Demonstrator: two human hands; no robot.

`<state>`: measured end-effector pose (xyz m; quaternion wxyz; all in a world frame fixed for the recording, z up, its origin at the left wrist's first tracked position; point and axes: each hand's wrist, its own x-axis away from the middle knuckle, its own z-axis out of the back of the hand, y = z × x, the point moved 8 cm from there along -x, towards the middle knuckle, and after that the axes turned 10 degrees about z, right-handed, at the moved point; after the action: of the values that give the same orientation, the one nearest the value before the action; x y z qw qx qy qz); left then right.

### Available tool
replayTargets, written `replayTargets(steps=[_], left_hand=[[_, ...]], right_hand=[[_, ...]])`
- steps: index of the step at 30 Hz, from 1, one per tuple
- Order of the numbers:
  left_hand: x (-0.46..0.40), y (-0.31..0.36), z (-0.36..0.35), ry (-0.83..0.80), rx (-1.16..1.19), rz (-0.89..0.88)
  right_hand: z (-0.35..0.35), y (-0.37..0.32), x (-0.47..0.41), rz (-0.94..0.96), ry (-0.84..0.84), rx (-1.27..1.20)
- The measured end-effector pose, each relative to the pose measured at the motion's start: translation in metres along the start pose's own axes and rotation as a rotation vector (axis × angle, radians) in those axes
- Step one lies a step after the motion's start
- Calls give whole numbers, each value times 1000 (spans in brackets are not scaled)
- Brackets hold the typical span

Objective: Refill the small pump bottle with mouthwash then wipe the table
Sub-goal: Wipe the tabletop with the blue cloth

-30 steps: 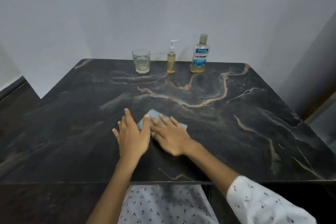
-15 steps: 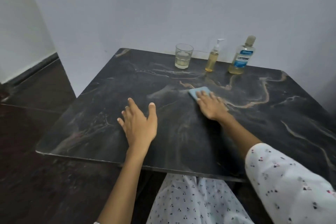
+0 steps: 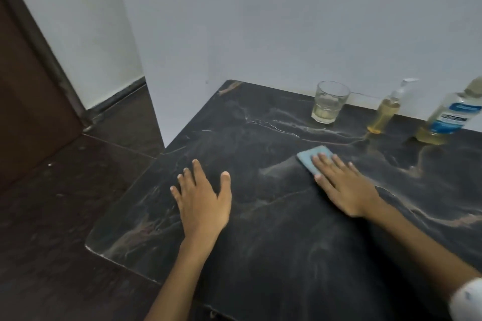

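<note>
Cloth (image 3: 310, 159) (corner pointing far-left), flat under right hand (image 3: 344, 185), table (image 3: 273, 242)

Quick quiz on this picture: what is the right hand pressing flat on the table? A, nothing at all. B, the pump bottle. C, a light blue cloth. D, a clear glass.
C: the right hand lies palm-down with its fingers on the light blue cloth, flat on the dark table; the glass and pump bottle stand untouched by the wall.
</note>
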<state>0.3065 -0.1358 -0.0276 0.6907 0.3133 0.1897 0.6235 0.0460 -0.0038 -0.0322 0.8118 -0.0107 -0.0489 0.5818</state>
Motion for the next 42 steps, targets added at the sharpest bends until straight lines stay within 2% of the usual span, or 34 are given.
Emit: replayTargets(steps=[3, 7, 10, 13, 16, 19, 21, 23, 26, 29, 31, 34, 37, 40, 42], left_hand=[[-13, -3, 5, 29, 0, 32], [-22, -8, 17, 64, 22, 72], [-27, -13, 30, 127, 39, 86], [-31, -22, 34, 148, 42, 99], [-37, -30, 29, 126, 41, 112], [-38, -33, 23, 105, 39, 135], [-38, -32, 22, 99, 34, 147], [-36, -30, 24, 96, 48, 155], [-29, -30, 35, 145, 119, 162], [-25, -34, 50, 229, 161, 145], [-24, -38, 54, 246, 163, 155], [-25, -39, 49, 216, 137, 170], [-30, -31, 35, 172, 105, 169], [-36, -17, 19, 151, 56, 155], [-39, -5, 11, 148, 30, 141]], right_hand=[[-7, -30, -80, 28, 1, -14], [-13, -164, -134, 342, 19, 9], [-20, -236, -94, 664, 0, -48], [-20, -224, -34, 850, -17, -160], [-17, -167, -37, 743, 13, -45], [-9, -131, -99, 524, 12, 44], [-7, -138, -151, 412, -9, 10], [-8, -172, -189, 381, -47, -4], [-15, -253, -188, 557, -45, 28], [-25, -301, -122, 838, -49, 101], [-23, -292, -78, 953, -30, 5], [-16, -242, -44, 975, -38, -161], [-12, -171, -71, 818, 20, -48], [-4, -102, -152, 550, 14, 5], [2, -84, -212, 378, -5, -36]])
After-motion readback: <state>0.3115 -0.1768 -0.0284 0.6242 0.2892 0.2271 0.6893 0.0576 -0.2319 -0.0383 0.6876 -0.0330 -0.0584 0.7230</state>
